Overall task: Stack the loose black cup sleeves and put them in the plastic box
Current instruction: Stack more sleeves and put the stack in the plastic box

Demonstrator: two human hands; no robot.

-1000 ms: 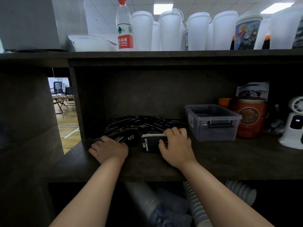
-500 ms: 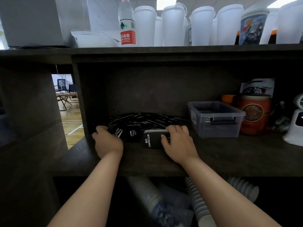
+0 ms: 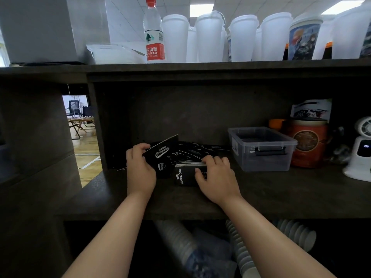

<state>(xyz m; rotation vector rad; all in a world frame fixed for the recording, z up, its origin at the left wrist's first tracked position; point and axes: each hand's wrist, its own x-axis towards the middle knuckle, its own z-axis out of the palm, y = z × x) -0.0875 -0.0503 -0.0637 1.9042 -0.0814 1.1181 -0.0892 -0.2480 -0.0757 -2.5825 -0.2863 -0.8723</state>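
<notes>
Nearest, on the front part of the dark shelf (image 3: pixel 281 189): right hand (image 3: pixel 217 180) curled over a squared stack of sleeves (image 3: pixel 183 174), fingers on its top edge, thumb against its near face, gripping it upright on edge. Stack's long axis across the view, left to right, printed face toward the camera. Just left and slightly farther: left hand (image 3: pixel 140 167) pinching one single sleeve (image 3: pixel 162 149) by its left end, lifted off the heap, tilted, long axis rising up and to the right, free end aimed over the stack. Probably next: a short carry rightward onto the stack, left hand nearer to that job. Behind both: loose sleeves (image 3: pixel 196 150) scattered flat. Farthest right, beyond the right hand: plastic box (image 3: pixel 261 149), open, apparently holding nothing.
</notes>
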